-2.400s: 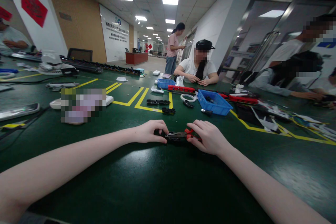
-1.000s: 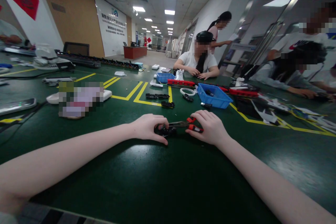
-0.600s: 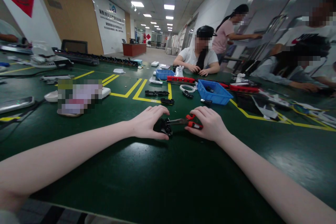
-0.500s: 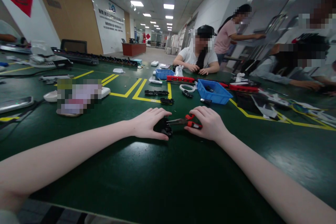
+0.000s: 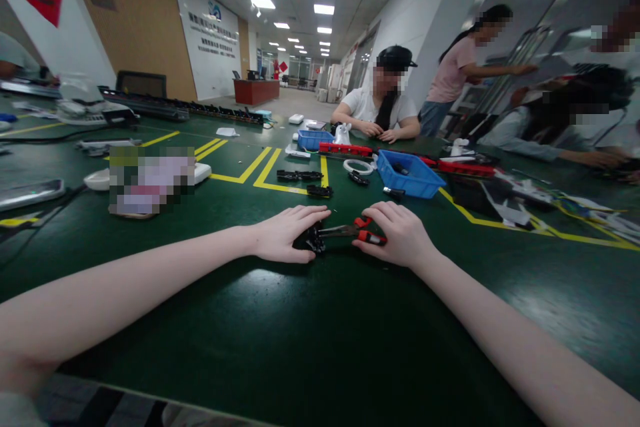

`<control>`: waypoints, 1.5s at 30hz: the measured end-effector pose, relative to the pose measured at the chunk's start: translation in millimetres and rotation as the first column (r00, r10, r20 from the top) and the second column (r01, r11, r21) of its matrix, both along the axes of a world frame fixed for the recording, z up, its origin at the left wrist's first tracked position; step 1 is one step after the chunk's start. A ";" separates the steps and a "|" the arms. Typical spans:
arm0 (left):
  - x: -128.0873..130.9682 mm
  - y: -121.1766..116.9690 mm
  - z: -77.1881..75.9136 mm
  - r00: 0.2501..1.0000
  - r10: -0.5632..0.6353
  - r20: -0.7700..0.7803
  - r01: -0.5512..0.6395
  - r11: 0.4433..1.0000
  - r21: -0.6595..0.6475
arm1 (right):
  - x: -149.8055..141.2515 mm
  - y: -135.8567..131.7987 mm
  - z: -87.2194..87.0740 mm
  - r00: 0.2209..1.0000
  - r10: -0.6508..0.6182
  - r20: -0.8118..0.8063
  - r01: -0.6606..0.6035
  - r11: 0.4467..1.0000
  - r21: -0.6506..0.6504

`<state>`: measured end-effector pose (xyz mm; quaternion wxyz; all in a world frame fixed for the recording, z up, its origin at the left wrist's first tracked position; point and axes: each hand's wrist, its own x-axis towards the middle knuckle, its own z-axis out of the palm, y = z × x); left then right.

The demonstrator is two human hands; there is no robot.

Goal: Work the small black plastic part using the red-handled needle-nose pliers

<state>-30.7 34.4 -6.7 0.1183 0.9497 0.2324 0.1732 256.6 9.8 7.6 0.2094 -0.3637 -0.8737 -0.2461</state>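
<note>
My right hand (image 5: 403, 235) grips the red and black handles of a pair of needle-nose pliers (image 5: 369, 237). Their metal jaws point left and meet a small black part (image 5: 315, 238). That part sits between the thumb and fingers of my left hand (image 5: 287, 235), which is closed around it, low over the green table (image 5: 320, 320). The exact spot where the jaws touch the part is too small to make out. Two similar black parts, a longer piece (image 5: 299, 175) and a shorter piece (image 5: 319, 191), lie just beyond my hands.
A blue bin (image 5: 407, 175) with dark pieces inside stands beyond my right hand, beside a white coil (image 5: 358, 167). Red strips (image 5: 345, 149) lie farther back. At left is a blurred-out phone (image 5: 153, 183). A person in a black cap (image 5: 385, 100) sits opposite.
My left thumb has drawn in a little, and the black part has turned slightly at the plier tips. The standing person in pink has shifted right.
</note>
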 end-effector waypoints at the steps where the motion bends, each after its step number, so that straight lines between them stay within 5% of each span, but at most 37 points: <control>1: 0.3 0.0 0.0 1.000 0.009 -0.009 -0.009 1.000 -0.006 | 0.1 0.3 -0.2 1.000 0.003 0.001 -0.003 1.000 0.004; 20: 2.9 0.0 -5.3 0.989 0.139 -0.054 -0.139 0.990 -0.006 | -0.1 0.6 -0.9 1.000 0.018 -0.009 -0.017 0.999 0.034; 45: 0.1 -6.2 8.7 0.992 0.022 0.127 -0.014 0.998 -0.068 | 0.1 0.0 1.2 0.994 0.047 -0.100 -0.050 0.998 -0.031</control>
